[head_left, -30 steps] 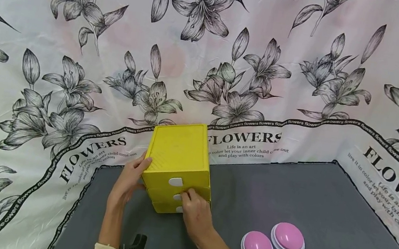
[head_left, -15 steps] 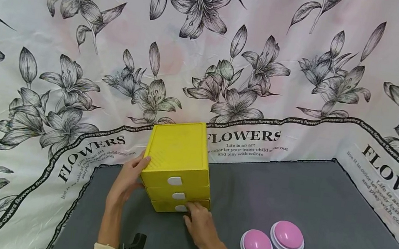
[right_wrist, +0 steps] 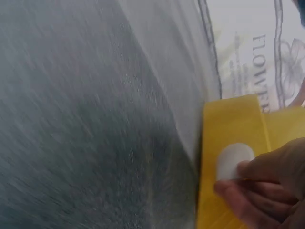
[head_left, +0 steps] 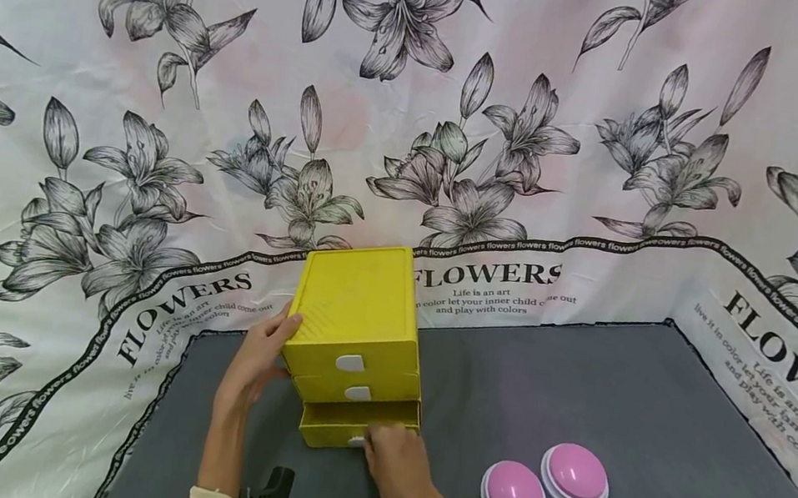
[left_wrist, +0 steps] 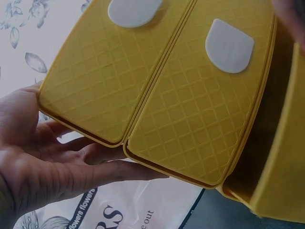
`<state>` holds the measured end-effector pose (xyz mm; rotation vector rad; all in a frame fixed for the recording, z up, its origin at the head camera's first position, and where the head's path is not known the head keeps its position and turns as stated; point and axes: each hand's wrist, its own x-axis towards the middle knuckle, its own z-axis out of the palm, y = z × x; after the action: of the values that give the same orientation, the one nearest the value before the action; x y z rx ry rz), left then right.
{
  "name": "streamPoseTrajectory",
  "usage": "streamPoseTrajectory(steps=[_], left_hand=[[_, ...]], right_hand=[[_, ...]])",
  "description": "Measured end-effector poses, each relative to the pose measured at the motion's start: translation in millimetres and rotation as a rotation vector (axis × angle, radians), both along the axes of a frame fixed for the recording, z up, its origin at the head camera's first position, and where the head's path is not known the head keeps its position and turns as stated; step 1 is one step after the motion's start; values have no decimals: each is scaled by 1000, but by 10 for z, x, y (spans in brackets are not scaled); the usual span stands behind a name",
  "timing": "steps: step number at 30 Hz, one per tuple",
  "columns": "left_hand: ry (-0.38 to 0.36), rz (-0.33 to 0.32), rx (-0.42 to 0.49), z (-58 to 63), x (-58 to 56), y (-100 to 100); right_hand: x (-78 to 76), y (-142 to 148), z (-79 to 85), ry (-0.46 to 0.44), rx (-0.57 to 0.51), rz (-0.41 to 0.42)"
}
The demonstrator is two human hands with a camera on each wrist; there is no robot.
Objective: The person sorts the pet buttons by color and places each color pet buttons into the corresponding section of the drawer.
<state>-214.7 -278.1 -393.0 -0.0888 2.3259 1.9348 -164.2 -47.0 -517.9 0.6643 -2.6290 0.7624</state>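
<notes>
A yellow drawer unit (head_left: 358,294) with white handles stands on the grey surface. Its bottom drawer (head_left: 325,435) is pulled part way out, while the two drawers above sit closed. My left hand (head_left: 254,356) rests against the unit's left side, thumb at the top edge; the left wrist view shows its fingers (left_wrist: 95,176) stretched along that side. With thumb and fingers my right hand (head_left: 400,468) pinches the bottom drawer's white handle (right_wrist: 233,160). The part of the drawer's inside that shows in the head view holds no visible object.
Two pink push buttons with white bases, a nearer one (head_left: 516,493) and a farther one (head_left: 575,474), lie to the right on the grey surface (head_left: 651,400). Behind the unit hangs a flower-printed cloth (head_left: 492,287). A black strap (head_left: 271,491) sticks out by my left wrist.
My right hand has moved down from the middle handle to the bottom one and drawn the bottom drawer out towards me. My left hand has stayed against the unit's side.
</notes>
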Motion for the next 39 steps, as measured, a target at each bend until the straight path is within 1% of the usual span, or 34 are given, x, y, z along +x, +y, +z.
streamPoseTrajectory(steps=[2,5,10,13,15,18,21,23,27,31,33,35,37,39], left_hand=[[-2,3,0,-2,-1,-8],[-4,6,2,-7,-1,-22],[-14,5,5,-15,-8,-30],[-15,-1,10,-13,-21,-25],[-13,-7,15,-8,-30,-22],[-7,-11,19,-4,-45,-24],[0,-13,18,1,-55,-26],[1,-16,17,4,-59,-25],[-2,-22,18,7,-66,-26],[-13,-23,17,11,-71,-36],[-18,-22,11,14,-73,-44],[-21,-22,5,16,-77,-51],[-23,-25,-1,16,-82,-57],[-24,-29,-2,14,-88,-59]], right_hand=[[85,2,27,29,57,-5],[192,1,78,49,147,-5],[323,1,170,5,264,37],[367,-2,233,-39,294,68],[387,-7,275,-84,304,89],[407,-18,330,-158,307,121],[419,-26,368,-203,309,139],[421,-26,381,-212,309,140],[416,-11,389,-203,301,143],[417,41,430,-204,262,184],[414,80,491,-221,228,204],[405,130,576,-231,192,205],[381,194,679,-243,150,185],[339,273,783,-260,110,146]])
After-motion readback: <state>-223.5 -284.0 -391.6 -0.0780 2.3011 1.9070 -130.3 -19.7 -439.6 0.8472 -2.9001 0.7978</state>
